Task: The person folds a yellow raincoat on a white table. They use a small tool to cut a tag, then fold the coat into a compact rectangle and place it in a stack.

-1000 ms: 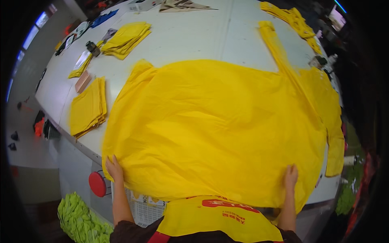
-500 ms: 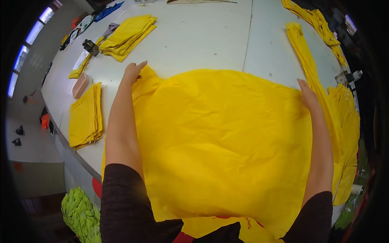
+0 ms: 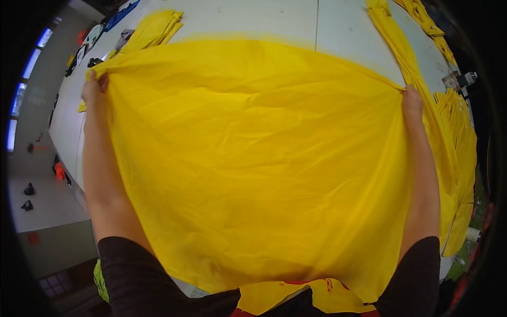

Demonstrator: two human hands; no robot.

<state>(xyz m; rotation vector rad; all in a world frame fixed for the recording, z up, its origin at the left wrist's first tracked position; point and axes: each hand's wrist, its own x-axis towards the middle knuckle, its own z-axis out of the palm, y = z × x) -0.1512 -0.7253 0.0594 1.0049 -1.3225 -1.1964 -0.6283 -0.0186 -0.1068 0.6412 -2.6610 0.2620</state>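
A large yellow cloth (image 3: 259, 153) is stretched wide between my two arms, lifted and billowing over the white table. My left hand (image 3: 94, 89) is closed on its far left corner. At the right, my right hand (image 3: 412, 103) grips the edge of the same cloth. Creases pull from both fists across the middle. The cloth's near end hangs close to my body, where a piece with small red marks (image 3: 328, 288) shows. Much of the table under the cloth is hidden.
A stack of folded yellow pieces (image 3: 153, 30) lies at the far left. Long yellow strips (image 3: 393, 39) and a gathered yellow pile (image 3: 458, 127) run along the right side. A small dark-and-grey device (image 3: 458, 80) sits at the right edge. Green fabric (image 3: 99, 280) is low at the left.
My left hand has moved outward to the left and up, closing on the cloth's corner. The right hand has closed on its edge. The cloth is now spread wider, covering the folded stack near the left.
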